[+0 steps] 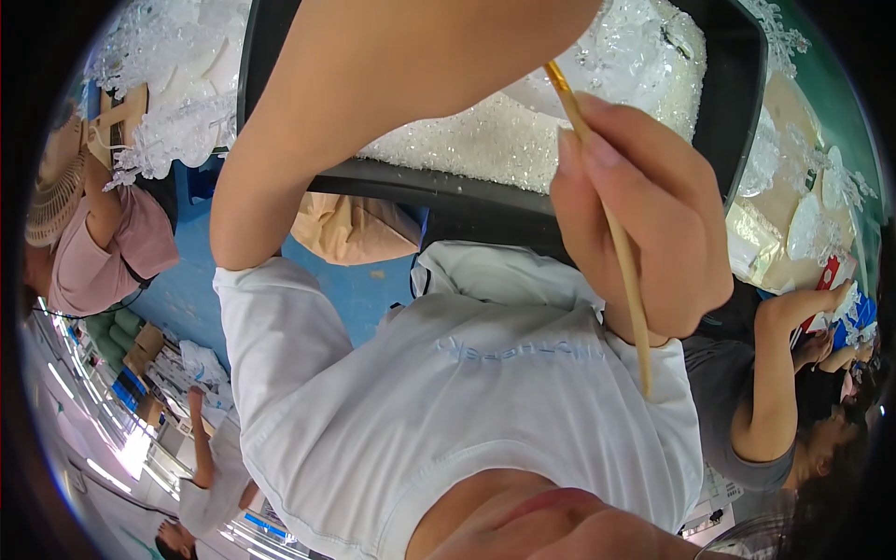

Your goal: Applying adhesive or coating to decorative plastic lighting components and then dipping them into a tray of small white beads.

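My right hand pinches a slim wooden paintbrush between thumb and fingers. The brush slants upward, and its metal-collared end meets the edge of my left arm, so the bristles are hidden. Reaching across the top from the left, my left hand shows only in part; its fingers are out of sight. Below both hands is a black tray holding white glittery grains. Shiny clear pieces lie on the grains beyond my right hand.
Clear plastic decorations are heaped left of the tray. More clear pieces lie on a sheet at the right. A brown paper bag sits below the tray. Other people work nearby, one in pink at left, one in dark grey at right.
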`<state>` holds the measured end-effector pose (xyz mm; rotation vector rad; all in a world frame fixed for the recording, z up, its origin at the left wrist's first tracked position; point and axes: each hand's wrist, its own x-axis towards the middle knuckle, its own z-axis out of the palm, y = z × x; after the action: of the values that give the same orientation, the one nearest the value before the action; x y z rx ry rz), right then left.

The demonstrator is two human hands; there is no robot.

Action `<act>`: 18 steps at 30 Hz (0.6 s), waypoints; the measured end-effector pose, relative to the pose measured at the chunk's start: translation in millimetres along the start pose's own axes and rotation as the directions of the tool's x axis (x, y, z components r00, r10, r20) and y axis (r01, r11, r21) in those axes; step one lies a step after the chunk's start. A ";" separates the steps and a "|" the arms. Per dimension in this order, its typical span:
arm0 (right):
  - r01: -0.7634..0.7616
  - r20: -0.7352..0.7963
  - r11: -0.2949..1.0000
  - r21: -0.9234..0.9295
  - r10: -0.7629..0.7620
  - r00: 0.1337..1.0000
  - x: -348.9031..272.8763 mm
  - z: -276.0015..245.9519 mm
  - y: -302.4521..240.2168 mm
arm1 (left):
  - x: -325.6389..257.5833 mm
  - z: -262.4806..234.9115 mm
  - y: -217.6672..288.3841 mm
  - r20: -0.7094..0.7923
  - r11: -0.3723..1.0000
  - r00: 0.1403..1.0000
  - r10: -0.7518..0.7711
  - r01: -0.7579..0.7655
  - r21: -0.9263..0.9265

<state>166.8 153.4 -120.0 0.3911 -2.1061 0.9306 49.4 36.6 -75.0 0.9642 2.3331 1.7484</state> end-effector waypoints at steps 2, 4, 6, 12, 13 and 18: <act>-0.004 0.026 0.999 0.037 0.003 1.000 -2.7 0.3 0.9 | 2.1 5.5 -1.6 -0.002 1.000 1.000 0.008 -0.008 0.006; -0.008 0.053 0.998 0.068 0.004 0.999 -2.2 1.2 2.7 | 3.0 4.0 -1.9 -0.004 1.000 1.000 0.020 -0.020 0.008; 0.036 -0.050 0.999 0.009 -0.036 0.998 -1.1 3.4 4.7 | 4.0 6.8 -0.1 -0.006 0.999 0.999 0.032 -0.032 0.013; 0.029 -0.061 0.999 -0.025 -0.031 0.998 -0.6 6.3 4.6 | 4.3 7.5 1.1 -0.009 0.997 0.998 0.069 -0.069 0.032; 0.031 -0.061 0.999 -0.027 -0.032 0.998 0.1 4.7 3.4 | 4.0 7.2 2.5 -0.009 0.997 0.997 0.076 -0.075 0.034; 0.015 -0.010 1.000 -0.004 -0.015 1.000 1.2 3.5 4.2 | 1.5 -3.6 6.1 0.000 0.992 0.993 0.115 -0.115 0.047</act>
<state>161.8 153.7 -122.6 0.3987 -2.0925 0.9182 49.4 35.3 -67.9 1.1258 2.3746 1.7431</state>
